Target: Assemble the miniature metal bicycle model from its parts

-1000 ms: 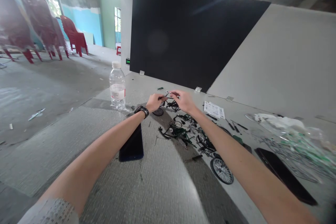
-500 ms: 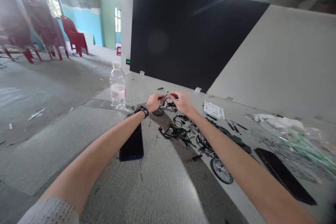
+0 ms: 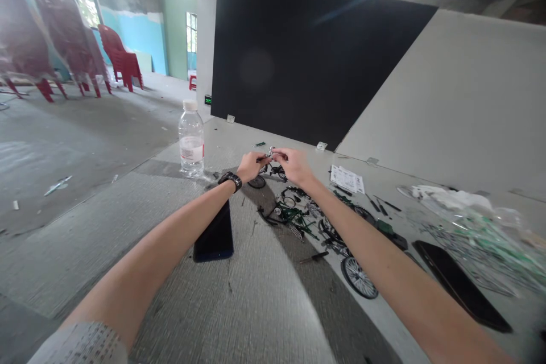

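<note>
Both arms reach out over a grey table. My left hand, with a black watch on the wrist, and my right hand meet fingertip to fingertip, each pinched on a small metal model-bicycle part held just above the table. Under and behind the hands lie a small black wheel and loose black pieces. A heap of green and black model bicycle parts lies beneath my right forearm, with a spoked wheel nearer to me.
A clear water bottle stands to the left of the hands. One dark phone lies under my left forearm, another dark flat device at right. A paper leaflet, small tools and plastic bags lie right. Red chairs stand far left.
My right hand has drawn a little to the left, closer to my left hand, still pinching the small part. The rest is as before.
</note>
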A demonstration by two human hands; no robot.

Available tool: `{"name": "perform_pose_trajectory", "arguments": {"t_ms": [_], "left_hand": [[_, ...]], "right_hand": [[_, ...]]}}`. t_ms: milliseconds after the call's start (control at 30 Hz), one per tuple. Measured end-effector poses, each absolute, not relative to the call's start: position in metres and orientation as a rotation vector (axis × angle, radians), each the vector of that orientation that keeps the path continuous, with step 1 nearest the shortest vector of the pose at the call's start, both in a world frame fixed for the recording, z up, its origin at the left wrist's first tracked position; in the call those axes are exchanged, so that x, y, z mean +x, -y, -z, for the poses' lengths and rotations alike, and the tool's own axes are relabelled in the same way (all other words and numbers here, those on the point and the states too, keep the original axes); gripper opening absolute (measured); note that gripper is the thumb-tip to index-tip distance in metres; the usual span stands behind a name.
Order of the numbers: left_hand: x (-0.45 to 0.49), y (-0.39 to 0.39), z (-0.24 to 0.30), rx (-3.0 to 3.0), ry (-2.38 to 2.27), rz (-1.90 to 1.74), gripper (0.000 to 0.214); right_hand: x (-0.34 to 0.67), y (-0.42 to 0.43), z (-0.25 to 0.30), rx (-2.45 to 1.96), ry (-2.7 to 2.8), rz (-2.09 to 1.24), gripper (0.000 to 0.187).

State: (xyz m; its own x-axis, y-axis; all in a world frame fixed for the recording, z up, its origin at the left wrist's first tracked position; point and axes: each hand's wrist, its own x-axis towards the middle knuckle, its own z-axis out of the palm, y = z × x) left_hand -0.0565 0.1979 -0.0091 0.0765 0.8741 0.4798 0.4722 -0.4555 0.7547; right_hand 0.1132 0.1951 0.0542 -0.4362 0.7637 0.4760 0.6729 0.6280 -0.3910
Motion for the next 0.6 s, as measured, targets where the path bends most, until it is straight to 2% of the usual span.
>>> {"name": "perform_pose_trajectory", "arguments": {"t_ms": [300,600], "left_hand": [[-0.0545,-0.1980,0.0089,1.950,-1.327,-1.352,0.041],[-0.0507,-0.1987,0.0078,1.920,-1.399,-1.366,0.031]], "right_hand": [[0.1151,-0.1968,-0.0554,-1.125,2.297,-0.143,0.029],[0.1157,-0.1961,-0.0577,-1.167,2.396,0.080,0.029]]}}
